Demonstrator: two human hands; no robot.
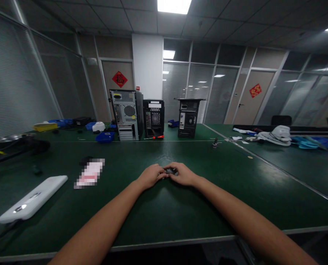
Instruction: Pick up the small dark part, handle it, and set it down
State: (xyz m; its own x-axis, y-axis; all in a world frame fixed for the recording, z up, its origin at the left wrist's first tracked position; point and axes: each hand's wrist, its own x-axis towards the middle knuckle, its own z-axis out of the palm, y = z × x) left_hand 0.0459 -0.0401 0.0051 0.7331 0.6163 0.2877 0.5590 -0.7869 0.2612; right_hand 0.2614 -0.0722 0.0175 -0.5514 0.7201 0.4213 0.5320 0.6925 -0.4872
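Observation:
Both my hands meet over the middle of the green table [158,217]. Between them is a small dark part with a greyish sheen [170,170]; its kind cannot be made out. My left hand [152,176] is closed, its fingertips pressed on the left side of the part. From the other side, the curled fingers and thumb of my right hand [183,174] grip the same part. My fingers cover much of it, and it is at or just above the tabletop.
Three computer cases, a large one [128,114], a middle one [153,117] and a right one [188,119], stand at the back. A red-handled screwdriver [158,137] lies before them. A white device with a cable [35,198] lies left; a small metal piece [215,142] stands right.

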